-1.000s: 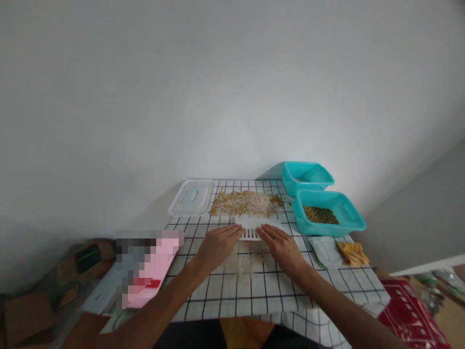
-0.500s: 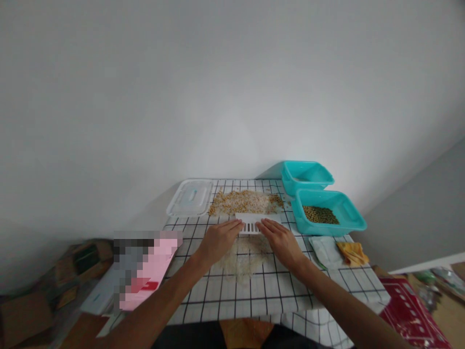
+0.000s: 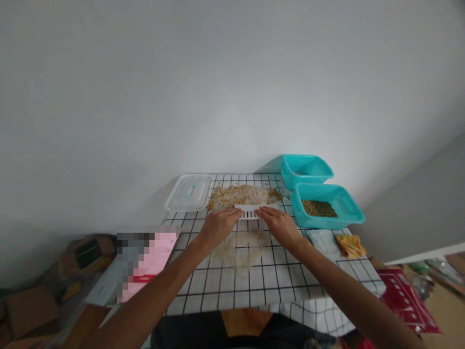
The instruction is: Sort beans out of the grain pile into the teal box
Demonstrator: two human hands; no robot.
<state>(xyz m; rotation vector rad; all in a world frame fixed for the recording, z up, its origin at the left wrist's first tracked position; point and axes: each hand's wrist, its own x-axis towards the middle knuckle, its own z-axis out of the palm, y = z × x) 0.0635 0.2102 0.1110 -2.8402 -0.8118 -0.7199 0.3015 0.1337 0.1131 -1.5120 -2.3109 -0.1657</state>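
A white slotted plastic piece (image 3: 249,216) is held between my two hands, close to the near edge of a pile of mixed pale and yellow grains (image 3: 241,195). My left hand (image 3: 219,227) is closed on its left end. On its right part, the fingers of my right hand (image 3: 280,225) are bent over the top. My fingers partly hide the piece. Nearer to me, a thin scatter of pale, rice-like grains (image 3: 241,247) lies on the checked tablecloth (image 3: 247,291).
Two turquoise bins stand at right; the near bin (image 3: 329,222) holds green and tan beans, the far bin (image 3: 305,169) sits behind it. A clear lid (image 3: 189,193) lies at left. A white packet (image 3: 323,242) and yellow cloth (image 3: 350,245) lie right. The wall (image 3: 232,87) rises behind.
Both hands have moved slightly away from me with the slotted piece, toward the grain pile. The view has tilted a little, so everything sits higher.
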